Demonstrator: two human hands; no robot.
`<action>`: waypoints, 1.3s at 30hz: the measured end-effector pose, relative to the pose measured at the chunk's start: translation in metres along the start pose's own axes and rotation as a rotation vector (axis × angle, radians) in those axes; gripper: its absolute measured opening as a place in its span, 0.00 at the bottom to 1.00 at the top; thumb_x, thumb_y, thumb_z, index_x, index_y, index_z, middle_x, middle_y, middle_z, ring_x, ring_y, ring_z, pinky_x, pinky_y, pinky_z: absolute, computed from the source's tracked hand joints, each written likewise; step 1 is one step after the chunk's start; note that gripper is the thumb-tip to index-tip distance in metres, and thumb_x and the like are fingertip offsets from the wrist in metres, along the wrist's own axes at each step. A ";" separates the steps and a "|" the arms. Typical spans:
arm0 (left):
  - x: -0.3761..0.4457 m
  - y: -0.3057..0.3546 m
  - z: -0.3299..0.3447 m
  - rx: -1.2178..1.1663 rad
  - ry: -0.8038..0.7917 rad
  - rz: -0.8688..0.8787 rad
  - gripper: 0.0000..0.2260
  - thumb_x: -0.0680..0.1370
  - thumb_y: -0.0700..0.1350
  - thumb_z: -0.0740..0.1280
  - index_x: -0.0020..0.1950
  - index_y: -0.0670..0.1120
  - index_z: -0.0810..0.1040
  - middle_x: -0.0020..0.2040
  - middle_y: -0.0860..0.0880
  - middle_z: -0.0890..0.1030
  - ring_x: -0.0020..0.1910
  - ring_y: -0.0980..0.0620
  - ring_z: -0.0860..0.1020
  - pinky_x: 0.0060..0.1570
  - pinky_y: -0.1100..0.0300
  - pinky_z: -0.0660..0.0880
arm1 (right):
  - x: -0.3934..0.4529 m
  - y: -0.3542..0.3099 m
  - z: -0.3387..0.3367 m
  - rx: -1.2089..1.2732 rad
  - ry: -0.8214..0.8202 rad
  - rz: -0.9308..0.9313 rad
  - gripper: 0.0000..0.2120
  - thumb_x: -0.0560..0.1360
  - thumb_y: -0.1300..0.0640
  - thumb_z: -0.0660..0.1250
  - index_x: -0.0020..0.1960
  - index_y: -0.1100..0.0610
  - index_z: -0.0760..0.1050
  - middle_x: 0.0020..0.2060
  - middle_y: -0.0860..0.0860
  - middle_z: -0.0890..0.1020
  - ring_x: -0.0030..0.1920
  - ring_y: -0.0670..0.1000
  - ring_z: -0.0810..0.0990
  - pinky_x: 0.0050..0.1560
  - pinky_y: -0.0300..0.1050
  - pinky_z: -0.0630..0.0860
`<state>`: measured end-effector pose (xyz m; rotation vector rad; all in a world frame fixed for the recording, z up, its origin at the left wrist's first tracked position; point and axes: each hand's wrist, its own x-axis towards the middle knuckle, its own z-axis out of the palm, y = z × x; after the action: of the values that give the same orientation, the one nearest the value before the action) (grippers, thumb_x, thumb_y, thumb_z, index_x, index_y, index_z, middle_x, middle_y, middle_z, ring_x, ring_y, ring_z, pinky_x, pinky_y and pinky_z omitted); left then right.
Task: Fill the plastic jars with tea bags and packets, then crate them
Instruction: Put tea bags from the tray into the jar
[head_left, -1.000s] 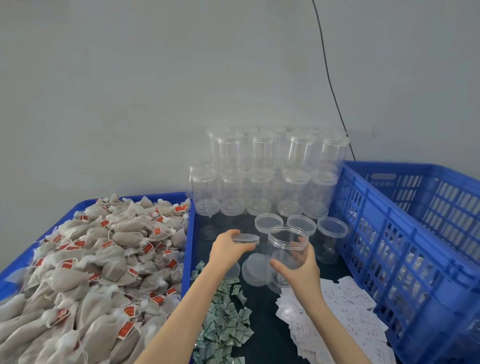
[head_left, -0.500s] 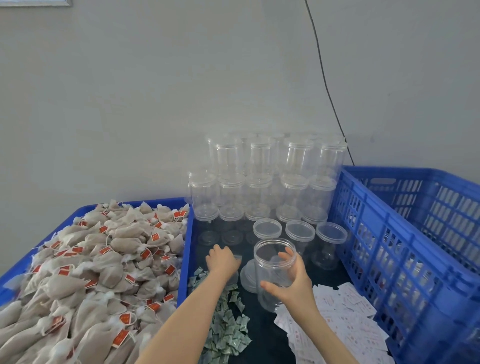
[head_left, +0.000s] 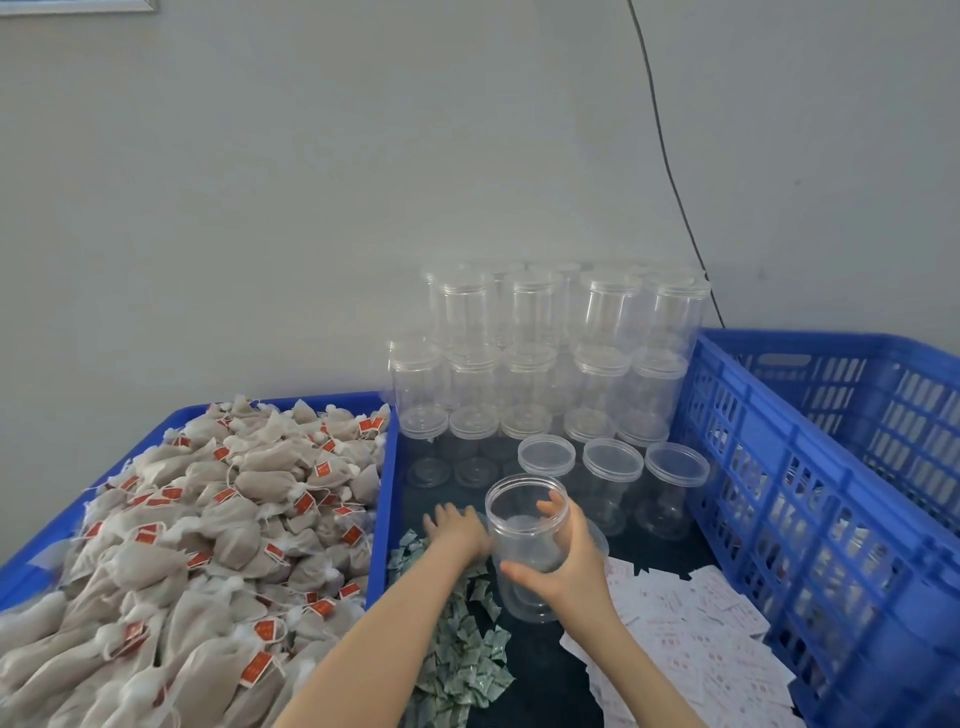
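My right hand (head_left: 569, 569) grips an open clear plastic jar (head_left: 519, 530) that stands upright on the dark table, thumb in front and fingers round the back. To the jar's left, my left hand (head_left: 457, 527) lies low and flat on the table at the top of a heap of small green packets (head_left: 457, 660); whatever is beneath it is hidden. White packets (head_left: 691, 639) are spread out to the right of the jar. A big pile of tea bags with red tags (head_left: 208, 519) fills the blue tray (head_left: 382, 493) on the left.
Several lidded empty jars (head_left: 545, 353) are stacked against the wall, and three more lidded jars (head_left: 613, 462) stand just behind the held one. A tall blue slatted crate (head_left: 810, 467) borders the table on the right. A black cable (head_left: 670, 171) runs down the wall.
My left hand has come down from mid-air, where it held a lid, to the table left of the jar. My right hand has brought the tilted jar down and upright.
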<state>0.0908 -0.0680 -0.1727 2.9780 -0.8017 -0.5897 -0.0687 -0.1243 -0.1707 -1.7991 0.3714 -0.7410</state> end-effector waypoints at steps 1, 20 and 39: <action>-0.004 0.001 -0.006 0.019 0.003 0.028 0.30 0.81 0.53 0.55 0.79 0.42 0.50 0.78 0.38 0.49 0.77 0.39 0.46 0.74 0.43 0.45 | 0.002 0.001 0.003 0.011 0.006 0.009 0.41 0.57 0.54 0.83 0.64 0.41 0.66 0.59 0.39 0.76 0.60 0.34 0.74 0.53 0.24 0.69; -0.059 -0.170 -0.075 0.345 0.332 -0.299 0.18 0.80 0.45 0.62 0.70 0.46 0.70 0.69 0.46 0.70 0.68 0.45 0.69 0.67 0.50 0.66 | -0.006 -0.031 0.063 0.135 -0.197 -0.031 0.41 0.54 0.44 0.79 0.64 0.41 0.66 0.57 0.30 0.76 0.61 0.33 0.73 0.54 0.24 0.70; -0.076 -0.176 -0.074 -0.350 1.018 -0.170 0.08 0.80 0.48 0.62 0.52 0.46 0.78 0.49 0.48 0.78 0.45 0.53 0.74 0.43 0.62 0.72 | -0.007 -0.034 0.092 0.122 -0.241 -0.020 0.41 0.55 0.45 0.80 0.64 0.39 0.66 0.57 0.28 0.74 0.61 0.31 0.71 0.53 0.21 0.68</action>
<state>0.1422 0.1150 -0.0940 2.4902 -0.2968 0.6914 -0.0176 -0.0406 -0.1596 -1.7549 0.1452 -0.5404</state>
